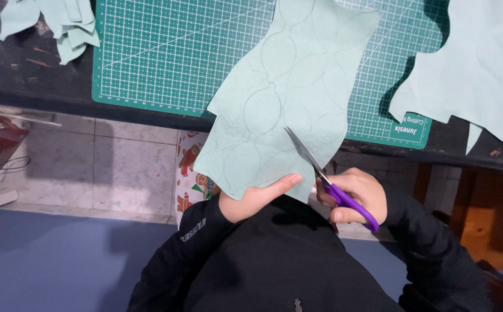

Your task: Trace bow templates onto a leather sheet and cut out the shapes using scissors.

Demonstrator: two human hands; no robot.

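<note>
Green mat [165, 58]; L hand [251, 199] holds paper [286, 98] (R hand [352, 196]: scissors [326, 179]).

Dark table [32, 75] spans 9 to 3 o'clock. Grey tiled wall [89, 167] beneath at 9 o'clock. Blue floor [49, 260] at 8 o'clock.

The sheet [289, 98] is looking like thin matt felt or soft paper, pale green, slightly crumpled, with faint pencilled circles showing on it. The scissors [326, 179] are showing dull grey metal blades and glossy purple plastic handles. The mat [165, 52] is presenting as smooth matt green plastic with a printed white grid. The table [26, 75] is appearing as dark, scuffed wood. The scraps [60, 23] are looking like the same matt material. The sleeves [205, 242] are appearing as black matt cloth.
</note>
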